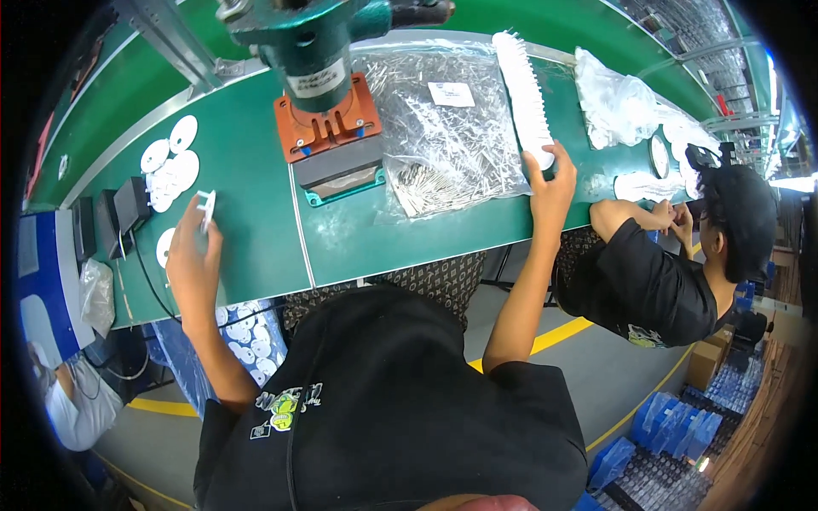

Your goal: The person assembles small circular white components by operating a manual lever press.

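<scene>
My left hand [194, 260] is raised over the left part of the green table, its fingers closed on a white disc with short prongs [207, 209], seen nearly edge-on. Several flat white discs [176, 173] lie beyond it, and another is partly hidden behind the hand. At the right, my right hand [552, 189] has its thumb and fingers around the near end of a long row of white toothed parts [522, 89]. That row lies along the right edge of a clear plastic bag full of thin metal pins [452, 119].
A green press [311, 60] with an orange fixture [331, 119] stands between my hands. Dark boxes [129, 204] with a cable sit at the left edge. To the right, a co-worker in black [656, 272] works beside white plastic bags [618, 102]. Bagged white discs [251, 341] are below the table.
</scene>
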`<state>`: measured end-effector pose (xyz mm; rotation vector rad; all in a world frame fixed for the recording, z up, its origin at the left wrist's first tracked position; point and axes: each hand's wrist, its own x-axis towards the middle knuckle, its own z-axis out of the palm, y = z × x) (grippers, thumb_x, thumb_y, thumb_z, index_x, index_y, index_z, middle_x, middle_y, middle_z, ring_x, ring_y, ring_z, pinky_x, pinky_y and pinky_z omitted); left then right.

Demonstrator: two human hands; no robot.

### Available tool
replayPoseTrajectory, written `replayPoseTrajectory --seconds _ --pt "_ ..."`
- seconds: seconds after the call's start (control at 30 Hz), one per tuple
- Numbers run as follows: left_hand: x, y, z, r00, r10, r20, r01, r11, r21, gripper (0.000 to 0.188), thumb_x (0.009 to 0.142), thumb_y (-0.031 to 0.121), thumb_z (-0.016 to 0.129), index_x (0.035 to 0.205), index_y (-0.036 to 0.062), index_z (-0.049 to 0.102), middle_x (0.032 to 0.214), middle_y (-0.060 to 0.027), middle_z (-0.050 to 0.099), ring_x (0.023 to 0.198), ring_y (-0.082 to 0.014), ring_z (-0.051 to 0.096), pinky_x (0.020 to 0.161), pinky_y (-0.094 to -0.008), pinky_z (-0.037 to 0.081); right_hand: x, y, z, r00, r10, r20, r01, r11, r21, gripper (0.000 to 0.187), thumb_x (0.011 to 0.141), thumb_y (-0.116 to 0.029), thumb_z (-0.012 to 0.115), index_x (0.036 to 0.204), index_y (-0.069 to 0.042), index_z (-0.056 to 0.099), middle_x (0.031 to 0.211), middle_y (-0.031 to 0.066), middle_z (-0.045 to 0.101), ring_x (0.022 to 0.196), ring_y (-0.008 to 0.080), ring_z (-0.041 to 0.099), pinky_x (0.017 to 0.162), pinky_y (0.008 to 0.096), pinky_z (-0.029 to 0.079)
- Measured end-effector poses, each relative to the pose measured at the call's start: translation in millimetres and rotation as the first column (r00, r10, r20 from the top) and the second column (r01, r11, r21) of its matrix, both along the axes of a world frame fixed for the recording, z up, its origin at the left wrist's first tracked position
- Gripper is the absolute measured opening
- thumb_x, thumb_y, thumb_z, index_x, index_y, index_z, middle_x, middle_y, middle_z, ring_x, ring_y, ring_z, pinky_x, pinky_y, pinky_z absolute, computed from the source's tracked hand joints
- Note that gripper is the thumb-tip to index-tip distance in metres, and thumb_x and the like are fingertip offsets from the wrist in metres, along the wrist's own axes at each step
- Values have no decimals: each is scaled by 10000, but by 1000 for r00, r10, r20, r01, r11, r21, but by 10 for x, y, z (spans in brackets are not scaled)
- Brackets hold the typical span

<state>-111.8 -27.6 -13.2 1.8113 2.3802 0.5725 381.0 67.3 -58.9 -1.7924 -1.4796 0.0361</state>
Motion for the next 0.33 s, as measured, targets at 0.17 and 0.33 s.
replayPoseTrajectory --seconds 0.17,0.33 --pt "199 20 -118 914 -139 381 69 979 191 322 999 146 571 1287 3 581 1070 -146 710 922 -252 703 814 -343 533 -381 -409 140 976 -130 -175 184 920 346 208 889 -80 692 1082 -5 674 1168 164 647 1071 307 604 904 387 481" --pt "385 -43 -264 367 -105 924 272 962 1 334 1005 113 575 1324 20 540 994 -83 701 793 -65 623 655 -218 494 -1093 -654 269 874 482 63 -486 872 64 176 830 -44 756 999 -55 706 1061 68 679 967 240 627 856 376 505"
